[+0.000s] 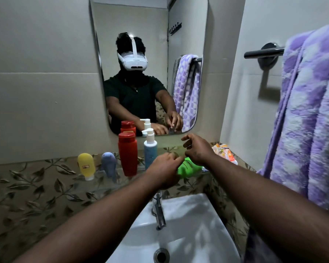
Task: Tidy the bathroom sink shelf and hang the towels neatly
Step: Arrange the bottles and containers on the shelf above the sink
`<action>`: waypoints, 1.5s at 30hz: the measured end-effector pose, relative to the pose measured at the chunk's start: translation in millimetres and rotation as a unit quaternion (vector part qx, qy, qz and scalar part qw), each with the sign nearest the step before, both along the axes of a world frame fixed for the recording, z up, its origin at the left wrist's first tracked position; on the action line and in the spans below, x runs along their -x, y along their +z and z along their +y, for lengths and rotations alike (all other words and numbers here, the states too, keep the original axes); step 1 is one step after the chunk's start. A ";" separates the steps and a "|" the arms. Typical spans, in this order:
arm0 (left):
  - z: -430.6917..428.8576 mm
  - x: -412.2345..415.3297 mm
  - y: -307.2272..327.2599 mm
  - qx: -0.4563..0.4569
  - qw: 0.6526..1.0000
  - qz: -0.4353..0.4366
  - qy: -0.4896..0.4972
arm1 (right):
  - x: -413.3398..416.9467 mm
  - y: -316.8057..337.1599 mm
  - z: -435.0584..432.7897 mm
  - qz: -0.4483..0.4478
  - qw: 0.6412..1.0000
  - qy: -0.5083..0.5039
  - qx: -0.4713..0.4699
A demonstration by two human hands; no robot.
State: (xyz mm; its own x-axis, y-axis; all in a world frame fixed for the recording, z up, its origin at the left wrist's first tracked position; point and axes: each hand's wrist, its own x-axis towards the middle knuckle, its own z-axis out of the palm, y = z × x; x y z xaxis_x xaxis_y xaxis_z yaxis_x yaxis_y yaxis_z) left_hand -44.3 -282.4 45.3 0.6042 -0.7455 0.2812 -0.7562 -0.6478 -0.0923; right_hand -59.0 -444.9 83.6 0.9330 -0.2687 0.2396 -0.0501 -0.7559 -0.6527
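Observation:
A glass shelf [99, 174] under the mirror carries a yellow tube [86, 166], a grey-blue tube [109, 164], a red bottle [128, 154] and a blue pump bottle [150, 149], all upright. A green container [188, 167] lies on its side to their right. My left hand [163, 168] grips the green container's left end. My right hand [198, 149] hovers just above it, fingers curled and apart, holding nothing. An orange packet [224, 152] lies at the shelf's right end. A purple patterned towel [308, 120] hangs on the dark bar [262, 53] on the right wall.
The white sink [188, 234] and its chrome tap [159, 211] sit directly below my arms. The mirror [150, 54] shows a person in a headset, plus a second grey towel behind the purple one. Leaf-patterned tiles run behind the shelf.

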 end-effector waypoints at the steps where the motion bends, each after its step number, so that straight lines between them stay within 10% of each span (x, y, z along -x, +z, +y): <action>1: -4.6 -0.2 -7.2 -0.005 0.999 0.022 0.028 | 3.2 -3.1 -2.2 0.000 1.000 -0.011 0.002; 17: -18.8 -5.9 -44.7 0.057 0.981 0.127 0.132 | 34.8 -53.3 -13.1 0.037 0.991 -0.113 -0.063; 33: -4.6 13.9 -33.6 0.173 0.957 0.157 0.174 | 12.5 -65.8 27.5 0.062 0.892 -0.070 -0.442; 45: -15.1 8.2 -31.5 0.310 0.921 0.201 0.122 | 10.6 -50.4 11.6 0.007 0.865 -0.025 -0.502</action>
State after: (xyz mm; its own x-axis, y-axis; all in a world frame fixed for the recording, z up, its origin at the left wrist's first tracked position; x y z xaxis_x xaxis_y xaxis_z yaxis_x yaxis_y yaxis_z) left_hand -52.5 -297.4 13.8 0.8811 -0.3442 0.3244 -0.4730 -0.6374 0.6083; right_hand -69.5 -433.2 33.1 0.9154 -0.3742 -0.1483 -0.0790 0.1943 -0.9778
